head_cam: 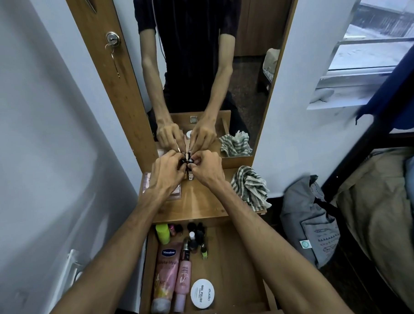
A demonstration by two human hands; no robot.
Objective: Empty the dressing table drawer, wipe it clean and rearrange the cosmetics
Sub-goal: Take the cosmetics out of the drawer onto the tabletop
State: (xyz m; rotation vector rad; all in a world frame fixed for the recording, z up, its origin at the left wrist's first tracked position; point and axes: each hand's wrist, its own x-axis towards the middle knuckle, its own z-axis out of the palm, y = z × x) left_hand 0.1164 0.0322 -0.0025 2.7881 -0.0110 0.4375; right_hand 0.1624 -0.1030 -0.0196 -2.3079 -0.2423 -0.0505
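Both hands meet at the back of the wooden table top (198, 202), close to the mirror. My left hand (167, 170) and my right hand (206, 167) each pinch small dark-capped bottles (189, 160) that stand in a tight cluster there. Below, the open drawer (239, 269) holds a pink Vaseline tube (164, 272), a pink spray bottle (182, 274), a white nail polish remover jar (203, 293), a lime green bottle (163, 233) and several small nail polish bottles (197, 238). A pink flat case (175, 193) lies under my left wrist.
A green-and-white striped cloth (249, 187) lies on the table's right edge. The mirror (197, 62) rises right behind the hands. A grey bag (308, 221) and a bed (381, 208) stand to the right, a white wall to the left.
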